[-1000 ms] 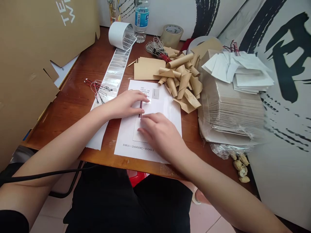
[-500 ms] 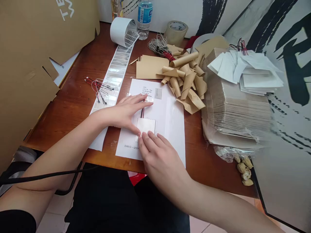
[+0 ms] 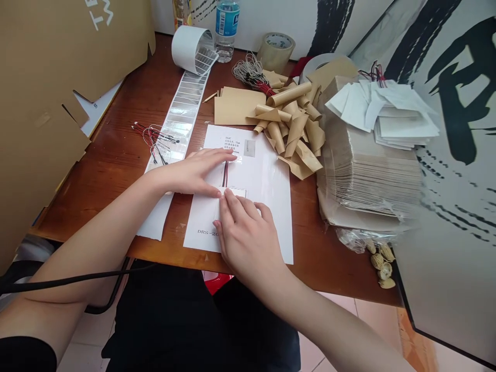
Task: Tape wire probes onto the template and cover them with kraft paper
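Note:
A printed white sheet (image 3: pixel 271 206) lies near the desk's front edge. On it is a white square piece (image 3: pixel 241 193), mostly covered by my right hand (image 3: pixel 250 227), whose fingers lie flat and press down on it. My left hand (image 3: pixel 197 170) rests across the sheet with fingers spread. Its thumb touches the top of the square, close to my right fingertips. Red and black wires (image 3: pixel 225 174) run from the square up under my left fingers, where the far end is hidden.
Left of the sheet runs a strip of silvery labels (image 3: pixel 182 111) from a roll (image 3: pixel 189 49), with several thin wires (image 3: pixel 155 142) on it. Curled brown paper (image 3: pixel 296 129), a wrapped stack (image 3: pixel 368 170) topped by white squares (image 3: pixel 403 124), tape (image 3: pixel 276 51) and a bottle (image 3: pixel 227 31) stand around.
My right hand has slid upward over the white square, covering more of it. My left thumb has shifted up slightly with it. The view has moved a little.

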### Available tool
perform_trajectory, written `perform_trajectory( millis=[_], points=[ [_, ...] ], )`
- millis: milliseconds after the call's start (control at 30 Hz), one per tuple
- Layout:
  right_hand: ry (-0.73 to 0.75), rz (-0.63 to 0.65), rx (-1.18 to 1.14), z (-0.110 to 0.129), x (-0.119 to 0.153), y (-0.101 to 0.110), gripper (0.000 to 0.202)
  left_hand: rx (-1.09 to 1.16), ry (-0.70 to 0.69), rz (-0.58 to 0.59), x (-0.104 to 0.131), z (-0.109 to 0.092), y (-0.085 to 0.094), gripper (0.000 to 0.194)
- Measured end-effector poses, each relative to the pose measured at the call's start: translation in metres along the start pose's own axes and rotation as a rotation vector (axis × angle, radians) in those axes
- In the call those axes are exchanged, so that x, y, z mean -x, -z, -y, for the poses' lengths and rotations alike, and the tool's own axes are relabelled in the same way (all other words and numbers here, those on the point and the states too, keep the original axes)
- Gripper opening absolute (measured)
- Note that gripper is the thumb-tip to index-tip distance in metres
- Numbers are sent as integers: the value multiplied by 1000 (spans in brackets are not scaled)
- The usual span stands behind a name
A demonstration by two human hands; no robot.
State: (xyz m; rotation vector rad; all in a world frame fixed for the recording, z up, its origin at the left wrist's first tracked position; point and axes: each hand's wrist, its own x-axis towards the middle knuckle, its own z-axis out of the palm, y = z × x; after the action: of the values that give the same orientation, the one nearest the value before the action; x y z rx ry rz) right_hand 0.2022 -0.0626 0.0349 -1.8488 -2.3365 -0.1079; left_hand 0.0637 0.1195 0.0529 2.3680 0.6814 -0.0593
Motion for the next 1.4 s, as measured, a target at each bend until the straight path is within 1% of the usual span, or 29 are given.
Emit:
perform_trajectory(
  millis=[67,167,267,367,467,600,767,900,1033,1167,1267,1400],
  points=[
    [-34,23,5,3,-2,1,47,14,-22,-24,-1,2,0,82],
    [-50,33,-4,13,3,3,48,15,-18,-37,-1,4,0,83],
    [-29,16,-2,23,13,3,44,12,15,-36,-1,3,0,85],
    [-29,-17,6,29,23,4,42,14,48,-24,-1,0,0,88],
    [-43,-32,-18,28,29,5,43,7,64,-18,-1,-2,1,89],
    [-105,-42,-61,24,35,6,46,-34,72,-22,-2,-7,-3,92],
    [-206,-62,-58,22,33,5,45,-91,125,-82,-4,-16,-13,102],
    [-220,-44,-36,19,25,2,45,-116,156,-152,-8,-20,-21,97],
    [-242,-19,-52,11,15,0,45,-128,179,-203,-10,-23,-27,92],
    [-284,16,-88,1,8,-3,46,-111,161,-270,-11,-24,-32,79],
    [-288,22,-87,-3,12,-4,46,-106,155,-298,-11,-24,-34,71],
    [-243,-40,-41,-2,28,-2,43,-120,159,-278,-11,-25,-33,66]
  ],
)
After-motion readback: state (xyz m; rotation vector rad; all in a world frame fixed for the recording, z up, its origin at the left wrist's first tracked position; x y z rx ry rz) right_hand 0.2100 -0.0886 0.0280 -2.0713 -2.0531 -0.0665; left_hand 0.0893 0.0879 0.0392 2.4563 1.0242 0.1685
